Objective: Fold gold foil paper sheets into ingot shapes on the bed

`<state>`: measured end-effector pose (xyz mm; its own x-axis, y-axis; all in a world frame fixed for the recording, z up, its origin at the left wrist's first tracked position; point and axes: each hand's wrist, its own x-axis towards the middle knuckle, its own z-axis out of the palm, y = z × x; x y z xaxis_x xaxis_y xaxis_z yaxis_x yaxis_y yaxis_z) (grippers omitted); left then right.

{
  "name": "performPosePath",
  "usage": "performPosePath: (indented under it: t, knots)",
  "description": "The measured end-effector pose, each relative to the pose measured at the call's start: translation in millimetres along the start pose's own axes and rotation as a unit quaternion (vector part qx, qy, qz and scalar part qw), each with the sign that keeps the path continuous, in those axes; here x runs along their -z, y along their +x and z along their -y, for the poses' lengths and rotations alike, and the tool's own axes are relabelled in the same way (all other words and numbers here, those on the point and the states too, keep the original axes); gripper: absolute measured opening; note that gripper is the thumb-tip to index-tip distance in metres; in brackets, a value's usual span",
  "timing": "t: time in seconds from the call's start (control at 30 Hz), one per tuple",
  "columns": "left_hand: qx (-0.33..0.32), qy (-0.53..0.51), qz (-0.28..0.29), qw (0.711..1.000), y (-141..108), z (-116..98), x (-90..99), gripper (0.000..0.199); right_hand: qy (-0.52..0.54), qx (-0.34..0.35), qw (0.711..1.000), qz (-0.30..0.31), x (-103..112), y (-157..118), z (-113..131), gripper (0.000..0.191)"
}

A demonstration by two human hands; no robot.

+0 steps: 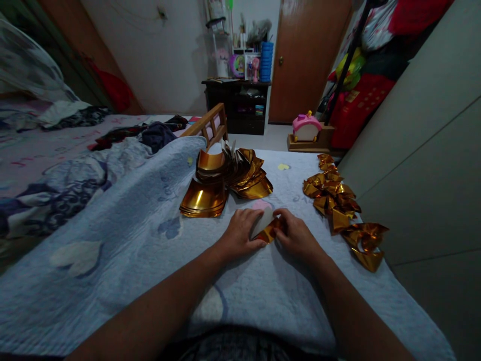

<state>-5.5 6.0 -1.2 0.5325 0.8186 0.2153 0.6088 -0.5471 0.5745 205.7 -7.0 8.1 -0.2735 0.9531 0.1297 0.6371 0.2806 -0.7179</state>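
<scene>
Blue quilt (pixel 143 255); shiny gold-and-white sheet (pixel 266 233), partly folded.

Dim, cool light fills the room, with glare on the near-left gold sheets (pixel 204 196). Wide-angle distortion stretches the edges; fine detail seems soft.

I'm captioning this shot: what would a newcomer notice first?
Probably the shiny gold foil sheets, fanned on the pale blue quilt beyond the hands. Next, the crumpled-looking folded gold pieces along its right edge, then the left hand and right hand holding a gold-and-white sheet between them.
</scene>
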Motion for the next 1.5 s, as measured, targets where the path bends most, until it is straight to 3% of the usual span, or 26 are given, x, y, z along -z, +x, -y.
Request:
performPosePath:
  t: [0.1,0.3,0.4,0.57,0.67,0.73,0.87,1.07,1.2,1.33,1.5]
  knots:
    - [-0.002,-0.061,-0.02,0.998,0,-1,1.7,0.085,0.014,-0.004,1.0,-0.015,-1,1,-2,0.032]
    - [0.007,-0.206,-0.019,0.978,-2,-5,2.0,0.07,0.07,-0.023,0.996,-0.058,-4,2,-3,0.031]
    - [0.041,-0.292,-0.014,0.955,-3,-6,0.1,0.076,0.149,-0.042,0.985,-0.071,-7,3,-1,0.028]
    - [0.085,-0.409,-0.044,0.907,-4,-11,2.4,0.076,0.375,-0.084,0.923,-0.029,-6,2,4,0.037]
    - [0.104,-0.426,-0.061,0.897,-2,-13,5.4,0.068,0.476,-0.102,0.873,0.01,-4,2,7,0.031]
    - [0.096,-0.421,-0.057,0.9,-1,-13,6.3,0.055,0.499,-0.111,0.859,0.022,-4,2,7,0.031]
    - [0.058,-0.359,-0.044,0.93,0,-12,4.0,0.036,0.461,-0.119,0.879,0.008,-8,5,7,0.03]
    - [0.061,-0.344,-0.017,0.937,-2,-13,-0.7,0.073,0.45,-0.096,0.888,-0.012,-15,7,0,0.032]
    - [0.029,-0.3,-0.001,0.953,-2,-12,-0.3,0.051,0.429,-0.069,0.901,0.003,-14,7,0,0.026]
    - [0.049,-0.302,-0.027,0.952,-1,-10,-1.2,0.049,0.415,-0.076,0.907,0.005,-12,5,4,0.028]
    - [0.087,-0.288,-0.096,0.949,0,-10,-0.5,0.054,0.429,-0.093,0.897,0.052,-11,3,7,0.039]
